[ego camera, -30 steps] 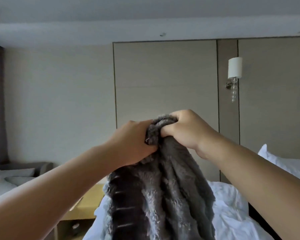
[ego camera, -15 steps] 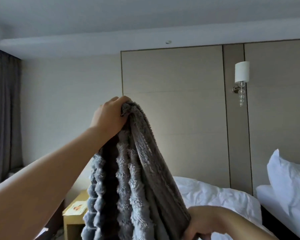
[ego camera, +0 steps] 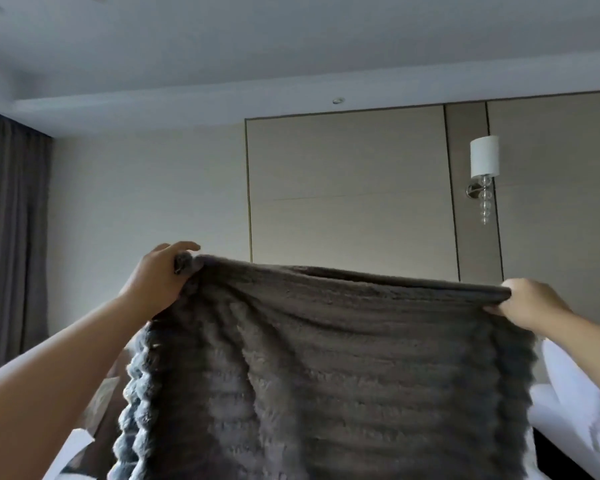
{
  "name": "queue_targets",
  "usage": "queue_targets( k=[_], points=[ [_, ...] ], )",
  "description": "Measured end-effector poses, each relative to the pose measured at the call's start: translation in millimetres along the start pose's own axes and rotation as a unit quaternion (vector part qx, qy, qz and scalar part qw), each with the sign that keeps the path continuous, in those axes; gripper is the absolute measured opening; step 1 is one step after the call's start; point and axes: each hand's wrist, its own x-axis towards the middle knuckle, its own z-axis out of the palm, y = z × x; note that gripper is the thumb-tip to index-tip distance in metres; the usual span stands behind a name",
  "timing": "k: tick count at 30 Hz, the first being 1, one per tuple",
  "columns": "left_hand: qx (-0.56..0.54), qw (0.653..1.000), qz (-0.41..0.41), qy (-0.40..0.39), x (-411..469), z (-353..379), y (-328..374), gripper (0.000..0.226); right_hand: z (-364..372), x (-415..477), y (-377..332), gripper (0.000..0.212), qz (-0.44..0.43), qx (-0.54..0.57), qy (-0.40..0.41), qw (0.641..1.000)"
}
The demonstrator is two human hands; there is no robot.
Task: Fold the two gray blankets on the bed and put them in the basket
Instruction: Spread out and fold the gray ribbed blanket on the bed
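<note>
Head view. We hold one gray blanket [ego camera: 326, 358] up in front of us, its top edge stretched level between two hands. Left hand [ego camera: 156, 282] is closed on the left corner; right hand [ego camera: 530, 306] pinches the right corner. Long axis runs side to side, the rest hanging below (lower end out of frame). Neither hand looks nearer. Blankets seen: one. Basket: none. White bedding [ego camera: 568, 393] behind.

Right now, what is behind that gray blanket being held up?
The gray blanket hides most of what lies behind. White bedding shows at its right edge, wall panels above it; everything directly behind is covered.
</note>
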Motion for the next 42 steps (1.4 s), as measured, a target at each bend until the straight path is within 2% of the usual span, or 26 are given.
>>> queue_targets(
  k=[3, 10, 13, 15, 16, 17, 18, 19, 20, 21, 22, 23, 24, 25, 26, 28, 29, 30, 32, 33, 34, 36, 37, 38, 40, 42],
  points=[
    [0.008, 0.995, -0.102, -0.017, -10.4, 13.9, -13.5, 0.023, -15.9, -6.3, 35.7, 0.025, 0.053, -0.050, 0.011, 0.997],
    [-0.039, 0.978, -0.191, -0.081, -61.4, 75.3, -0.1, 0.024, -0.3, -52.6, 99.2, 0.043, 0.084, -0.189, 0.031, 0.978],
    [-0.090, 0.928, -0.276, -0.232, -66.7, 100.2, 13.7, 0.044, 7.5, -60.9, 89.4, 0.042, 0.075, -0.089, -0.111, 0.987],
    [-0.156, 0.894, -0.272, -0.318, -64.9, 104.6, 32.3, 0.039, 1.7, -65.4, 66.3, 0.034, 0.063, -0.078, -0.212, 0.972],
    [-0.190, 0.903, -0.262, -0.283, -59.6, 105.9, 41.7, 0.033, -1.8, -64.1, 53.0, 0.024, 0.054, -0.053, -0.192, 0.979],
    [-0.205, 0.926, -0.260, -0.179, -54.6, 108.4, 47.4, 0.028, -3.2, -60.5, 44.2, 0.019, 0.037, -0.012, -0.127, 0.991],
    [-0.211, 0.939, -0.267, -0.049, -53.8, 106.5, 54.3, 0.026, -5.5, -58.6, 37.6, 0.016, 0.028, 0.030, 0.001, 0.999],
    [-0.223, 0.940, -0.259, 0.021, -54.3, 104.2, 60.1, 0.023, -9.3, -62.5, 29.4, 0.015, 0.029, 0.091, 0.140, 0.986],
    [-0.244, 0.940, -0.240, 0.000, -55.3, 104.8, 62.4, 0.018, -9.4, -65.9, 24.3, 0.018, 0.032, 0.111, 0.219, 0.969],
    [-0.258, 0.937, -0.211, -0.104, -62.2, 106.3, 64.9, 0.018, -8.4, -69.6, 19.5, 0.021, 0.028, 0.101, 0.183, 0.978],
    [-0.223, 0.921, -0.172, -0.268, -71.7, 109.5, 65.7, 0.025, -2.6, -74.1, 15.9, 0.022, 0.013, 0.055, 0.055, 0.997],
    [-0.180, 0.887, -0.158, -0.394, -82.0, 110.0, 66.2, 0.032, 4.6, -79.8, 12.3, 0.022, 0.008, -0.025, -0.151, 0.988],
    [-0.120, 0.888, -0.154, -0.416, -86.5, 111.4, 63.9, 0.034, 10.1, -86.5, 13.5, 0.023, 0.004, -0.096, -0.306, 0.947],
    [-0.102, 0.920, -0.159, -0.344, -86.6, 112.9, 60.8, 0.032, 12.7, -91.3, 12.6, 0.020, 0.006, -0.134, -0.342, 0.930],
    [-0.124, 0.952, -0.176, -0.217, -85.4, 109.8, 56.1, 0.029, 15.1, -88.7, 13.6, 0.014, -0.012, -0.130, -0.305, 0.943],
    [-0.130, 0.961, -0.244, -0.005, -84.4, 107.8, 45.0, 0.020, 9.1, -82.0, 17.1, 0.011, -0.003, 0.013, -0.028, 1.000],
    [-0.126, 0.959, -0.254, -0.016, -85.8, 106.8, 40.8, 0.021, 9.8, -79.8, 18.3, 0.019, 0.035, 0.053, 0.057, 0.996],
    [-0.115, 0.957, -0.251, -0.091, -89.5, 109.8, 36.1, 0.024, 11.4, -81.6, 15.1, 0.027, 0.043, 0.076, 0.034, 0.996],
    [-0.093, 0.935, -0.241, -0.244, -100.4, 114.3, 34.3, 0.031, 18.5, -91.9, 10.1, 0.016, -0.012, 0.008, -0.203, 0.979],
    [-0.090, 0.934, -0.242, -0.246, -101.2, 116.2, 32.1, 0.032, 21.4, -98.2, 7.2, 0.012, -0.032, -0.039, -0.244, 0.968],
    [-0.111, 0.941, -0.253, -0.197, -101.0, 118.4, 30.6, 0.030, 25.6, -97.6, 6.0, 0.019, -0.042, -0.056, -0.223, 0.972],
    [-0.124, 0.956, -0.249, -0.091, -102.3, 116.8, 32.2, 0.024, 29.0, -94.1, 2.8, 0.022, -0.056, 0.009, -0.053, 0.997],
    [-0.126, 0.954, -0.243, -0.123, -103.4, 116.4, 34.2, 0.027, 28.5, -92.2, -0.7, 0.023, -0.055, 0.021, -0.012, 0.998],
    [-0.103, 0.945, -0.223, -0.218, -106.2, 117.5, 35.5, 0.032, 28.2, -91.8, -5.8, 0.025, -0.063, 0.010, -0.041, 0.997],
    [-0.062, 0.890, -0.200, -0.405, -112.7, 118.1, 40.4, 0.039, 28.9, -93.4, -14.8, 0.029, -0.069, -0.039, -0.174, 0.981],
    [-0.098, 0.921, -0.162, -0.340, -108.7, 122.7, 44.5, 0.034, 27.3, -91.9, -19.8, 0.020, -0.072, -0.020, -0.123, 0.990]
  ],
)
